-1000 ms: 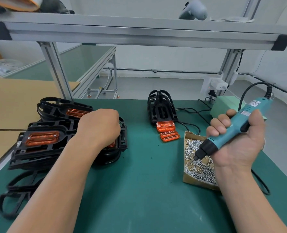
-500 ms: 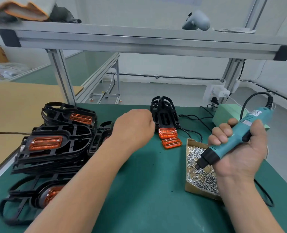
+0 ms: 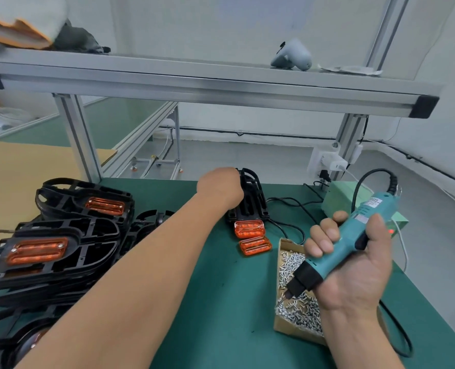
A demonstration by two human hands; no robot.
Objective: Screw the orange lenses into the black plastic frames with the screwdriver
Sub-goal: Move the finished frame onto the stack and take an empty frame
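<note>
Head view: both hands and the counter (image 3: 221, 315) in shot.
Black frame stack (image 3: 251, 206): beyond the screw box (image 3: 290, 332) and to its left, at the counter's far edge. Long axis runs away from the person. Open-ribbed, with no lens visible in it.
Orange lenses (image 3: 249, 228): two loose pieces lying flat between that stack and the screw box, long axes crosswise. Translucent, ribbed.
Left hand (image 3: 221, 186): against the stack's left side and the nearer hand to it. Fingers are hidden behind the knuckles, so a grip cannot be confirmed.
Right hand (image 3: 354, 265): above the screw box, wrapped round the screwdriver (image 3: 364, 219), bit tip down among the screws.
Next move (judgement): draw one frame nearer, left of the screw box.
Finished frames (image 3: 61, 251): well left of the screw box, piled, lenses fitted.
</note>
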